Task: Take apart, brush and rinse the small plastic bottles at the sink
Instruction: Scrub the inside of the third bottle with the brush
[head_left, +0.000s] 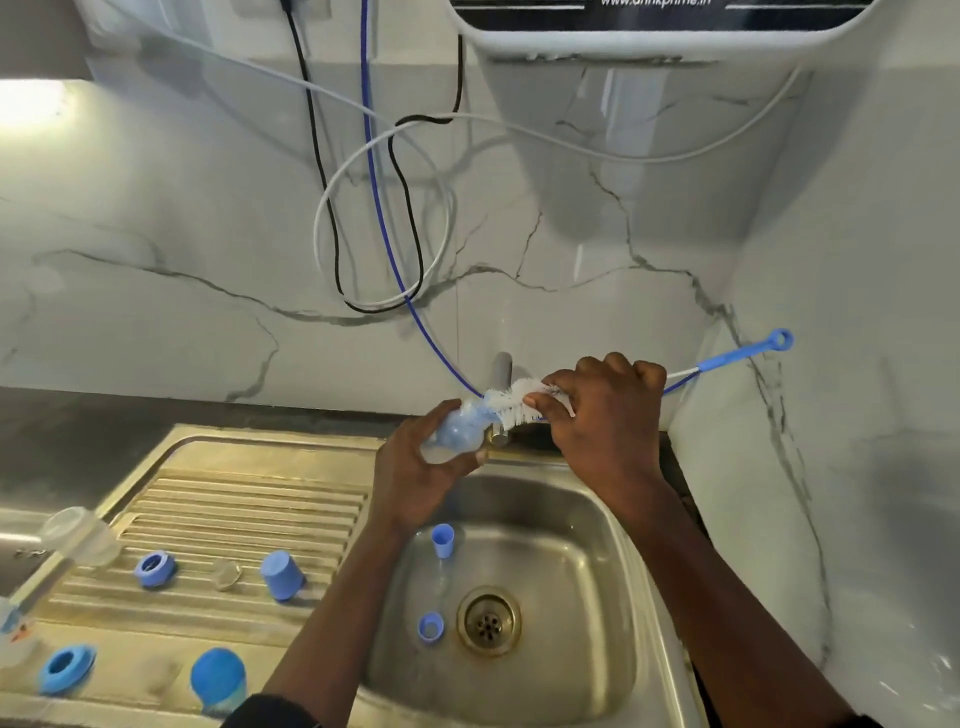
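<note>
My left hand (415, 473) grips a small clear plastic bottle (460, 428) above the steel sink (613, 525), its mouth tilted up to the right. My right hand (605, 410) holds a bottle brush (519, 402) by the stem just behind the white bristles. The brush's blue tip sits inside the bottle. Its blue handle with a ring end (737, 356) sticks out to the right. Two small blue caps (442, 539) (430, 627) lie in the basin near the drain (488, 621).
On the ribbed drainboard (234, 509) lie blue rings (155, 569) (66, 667), blue caps (281, 574) (218, 680), a clear teat (227, 574) and a clear bottle (80, 535) at the left. The tap (501, 374) stands behind the hands. Cables and tubes hang on the marble wall.
</note>
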